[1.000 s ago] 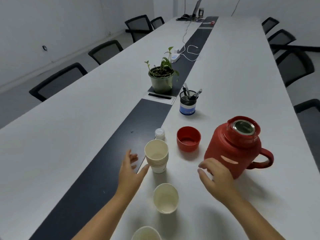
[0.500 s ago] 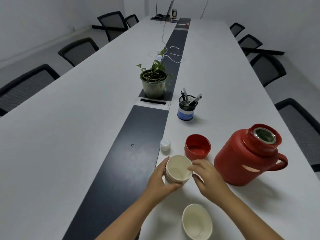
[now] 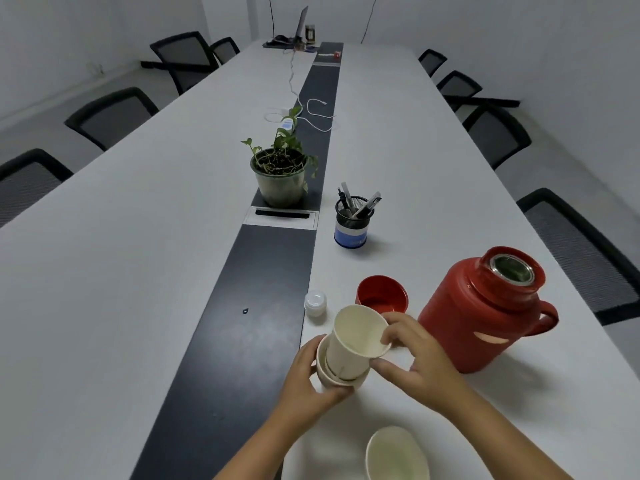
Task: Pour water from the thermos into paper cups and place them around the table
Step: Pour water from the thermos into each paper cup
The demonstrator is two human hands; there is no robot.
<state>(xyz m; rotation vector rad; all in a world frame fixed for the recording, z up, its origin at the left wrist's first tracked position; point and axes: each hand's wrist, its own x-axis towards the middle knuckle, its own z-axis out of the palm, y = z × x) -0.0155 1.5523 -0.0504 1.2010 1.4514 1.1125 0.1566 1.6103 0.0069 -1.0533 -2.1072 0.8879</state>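
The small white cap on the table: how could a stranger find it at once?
Start at the red thermos. To its left lies its red lid, open side up. Left again, at the dark strip's edge, stands the white cap, the smallest thing there.

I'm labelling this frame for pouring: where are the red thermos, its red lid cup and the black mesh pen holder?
red thermos (image 3: 474, 327), head view, body side
red lid cup (image 3: 381, 295), head view, inner wall
black mesh pen holder (image 3: 350, 223), head view, front wall

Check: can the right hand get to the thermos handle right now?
Probably not yet: the right hand is pulling a cup off the stack, and the handle sits on the far side of the thermos.
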